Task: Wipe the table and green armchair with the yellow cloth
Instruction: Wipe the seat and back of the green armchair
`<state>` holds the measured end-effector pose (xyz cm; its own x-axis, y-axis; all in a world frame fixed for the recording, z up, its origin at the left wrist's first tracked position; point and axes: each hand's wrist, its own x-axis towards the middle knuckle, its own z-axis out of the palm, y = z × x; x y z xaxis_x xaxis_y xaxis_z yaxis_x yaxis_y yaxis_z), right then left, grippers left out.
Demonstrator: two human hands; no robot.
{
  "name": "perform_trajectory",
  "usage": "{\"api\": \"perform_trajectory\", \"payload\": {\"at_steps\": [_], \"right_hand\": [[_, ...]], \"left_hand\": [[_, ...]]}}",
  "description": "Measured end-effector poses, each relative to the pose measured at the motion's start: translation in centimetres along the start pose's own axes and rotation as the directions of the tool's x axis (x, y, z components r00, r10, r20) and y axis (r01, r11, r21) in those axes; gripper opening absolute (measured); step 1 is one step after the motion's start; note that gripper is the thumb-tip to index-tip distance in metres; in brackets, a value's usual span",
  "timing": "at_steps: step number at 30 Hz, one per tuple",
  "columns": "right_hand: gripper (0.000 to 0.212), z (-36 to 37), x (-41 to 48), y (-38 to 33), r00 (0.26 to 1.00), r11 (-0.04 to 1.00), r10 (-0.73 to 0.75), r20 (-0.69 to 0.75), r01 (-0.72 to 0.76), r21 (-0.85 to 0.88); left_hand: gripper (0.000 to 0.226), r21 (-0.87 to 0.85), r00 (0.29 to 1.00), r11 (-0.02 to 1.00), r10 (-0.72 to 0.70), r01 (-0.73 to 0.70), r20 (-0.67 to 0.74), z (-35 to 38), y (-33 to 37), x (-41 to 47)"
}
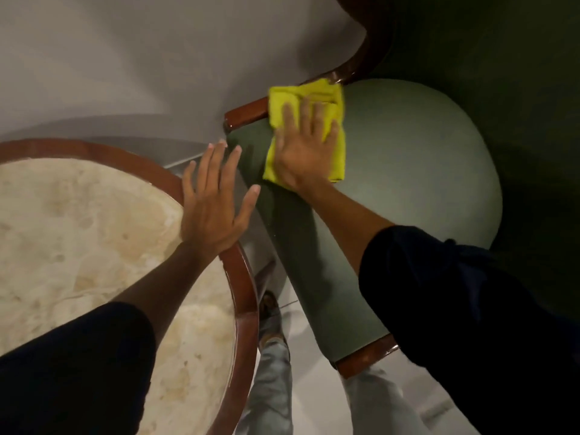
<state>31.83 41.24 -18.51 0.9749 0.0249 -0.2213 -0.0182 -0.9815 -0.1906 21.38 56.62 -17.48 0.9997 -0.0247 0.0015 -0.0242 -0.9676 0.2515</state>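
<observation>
Yellow folded microfibre cloth (306, 102): lies flat on the green upholstered armchair (408, 158), at the inner side of its arm, top edge lapping the glossy reddish-brown wooden arm rail (248, 109). Your right hand (303, 146) presses it down with an open palm, fingers spread, nothing pinched. Your left hand (213, 208) is spread flat and empty, heel on the wooden rim of the round cream marble-topped table (94, 230). Handling, by judgement: cloth is light, soft and limp, likely to bunch or slide under a loose palm; keep it folded, hold broadly across its middle, and grip an edge with the thumb when crossing the slick rail.
</observation>
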Motion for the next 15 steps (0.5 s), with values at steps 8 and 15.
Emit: {"api": "perform_trajectory", "payload": {"at_steps": [8,15], "right_hand": [[0.056,3.3,-14.8,3.2,0.808,0.755,-0.547,0.22,0.589,-0.287],[0.051,1.2,-21.3,15.3,0.99,0.993,0.116,-0.085,-0.119,-0.027]], "left_hand": [[0.067,-0.168,0.997,0.985,-0.057,0.049,-0.045,-0.7,3.1,-1.4],[0.072,0.078,0.982,0.99,0.101,-0.115,0.162,0.3,2.8,-4.3]]}}
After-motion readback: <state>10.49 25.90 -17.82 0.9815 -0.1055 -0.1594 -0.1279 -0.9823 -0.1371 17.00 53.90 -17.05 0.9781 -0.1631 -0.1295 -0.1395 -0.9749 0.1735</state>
